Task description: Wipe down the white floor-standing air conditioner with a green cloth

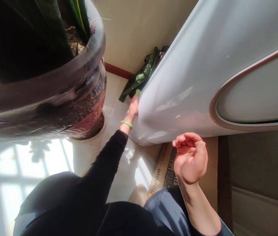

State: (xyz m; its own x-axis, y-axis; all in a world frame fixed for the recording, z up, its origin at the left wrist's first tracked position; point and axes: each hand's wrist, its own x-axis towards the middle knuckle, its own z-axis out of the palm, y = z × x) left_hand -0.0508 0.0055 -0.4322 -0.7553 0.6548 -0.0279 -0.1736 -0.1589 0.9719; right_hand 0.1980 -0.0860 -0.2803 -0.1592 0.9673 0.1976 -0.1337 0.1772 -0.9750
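Apparently heavy and slick: white appliance casing (178,82), left hand (133,109) at its edge, grip hidden; right hand (190,159) half-curled, empty.

A jade-green bangle (126,124) circles the wrist of the left hand (133,109), above a black sleeve (106,164). Touching those fingers, the appliance casing (190,75) is pale grey-white with a copper-brown trim line (251,68). Beside that hand, the planter (87,95) is glazed blackish-brown, streaked red. Beyond the fingertips lies a dark green-and-black patterned bundle (143,73). Under the right hand (190,159), brown cardboard (164,167) bears black print.
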